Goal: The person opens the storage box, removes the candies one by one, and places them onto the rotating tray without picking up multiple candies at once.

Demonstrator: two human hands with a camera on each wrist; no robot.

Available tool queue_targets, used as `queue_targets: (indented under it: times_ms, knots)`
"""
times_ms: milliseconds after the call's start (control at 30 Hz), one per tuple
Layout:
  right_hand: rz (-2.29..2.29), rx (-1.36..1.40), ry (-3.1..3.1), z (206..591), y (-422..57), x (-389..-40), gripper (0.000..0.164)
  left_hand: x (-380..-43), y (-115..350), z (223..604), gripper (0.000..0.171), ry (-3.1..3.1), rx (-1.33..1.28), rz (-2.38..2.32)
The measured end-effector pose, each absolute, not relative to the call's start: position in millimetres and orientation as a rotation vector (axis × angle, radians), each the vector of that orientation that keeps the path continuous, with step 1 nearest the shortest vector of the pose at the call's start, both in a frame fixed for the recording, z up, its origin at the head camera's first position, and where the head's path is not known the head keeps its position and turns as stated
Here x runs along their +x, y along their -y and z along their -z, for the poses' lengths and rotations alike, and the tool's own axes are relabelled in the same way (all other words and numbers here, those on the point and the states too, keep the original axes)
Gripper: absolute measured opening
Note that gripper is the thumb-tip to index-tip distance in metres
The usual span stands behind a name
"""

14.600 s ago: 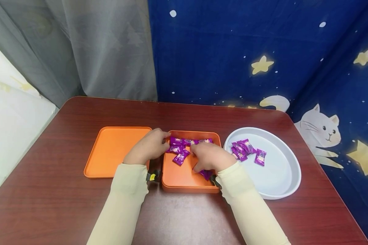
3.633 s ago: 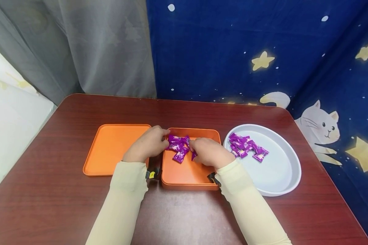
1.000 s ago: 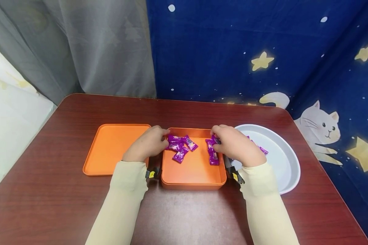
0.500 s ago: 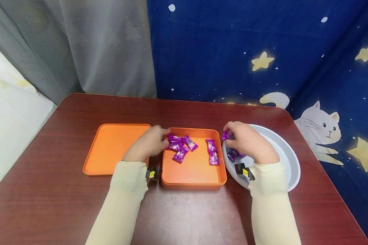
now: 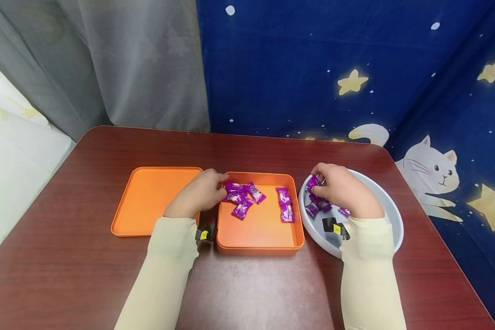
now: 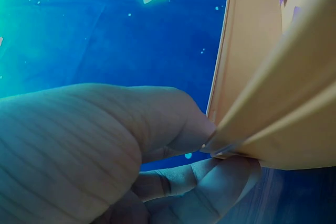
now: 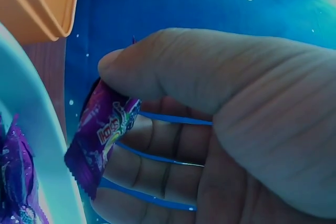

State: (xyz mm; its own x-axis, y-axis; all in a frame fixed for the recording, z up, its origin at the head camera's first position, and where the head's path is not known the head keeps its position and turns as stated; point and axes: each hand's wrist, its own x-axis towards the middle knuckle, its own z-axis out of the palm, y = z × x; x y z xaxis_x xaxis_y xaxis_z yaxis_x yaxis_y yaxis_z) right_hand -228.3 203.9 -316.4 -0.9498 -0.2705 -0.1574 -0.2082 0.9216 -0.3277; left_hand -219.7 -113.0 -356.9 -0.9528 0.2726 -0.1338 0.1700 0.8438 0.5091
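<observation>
My left hand point(image 5: 196, 195) pinches the left wall of the orange box point(image 5: 255, 233), thumb and fingers on either side of its rim in the left wrist view. Inside that box, purple wrapped candies point(image 5: 242, 209) cluster at the left, and two more candies point(image 5: 285, 205) lie end to end along the right side. My right hand point(image 5: 346, 190) is over the white round tray point(image 5: 389, 201), pinching one purple candy point(image 7: 102, 135) between thumb and fingers. Below it, several candies point(image 5: 319, 204) lie in the tray, partly hidden by the hand.
An orange lid point(image 5: 152, 197) lies flat left of the box, partly under my left forearm. The box and tray stand close side by side on the dark red table point(image 5: 247, 284). Grey and starry blue curtains point(image 5: 280, 68) hang behind the table.
My right hand has moved rightward from the box to the tray with a candy. Compared with the oldest frame, fewer candies lie along the box's back wall. The left hand stays at the box.
</observation>
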Motion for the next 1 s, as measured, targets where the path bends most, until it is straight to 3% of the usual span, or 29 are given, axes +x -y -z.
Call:
queue_targets:
  times_ms: [1000]
  knots:
    - [0.477, -0.229, -2.833, 346.0, -249.0, -240.9, 0.034, -219.9, 112.2, 357.9, 0.047, -2.823, 0.333, -0.729]
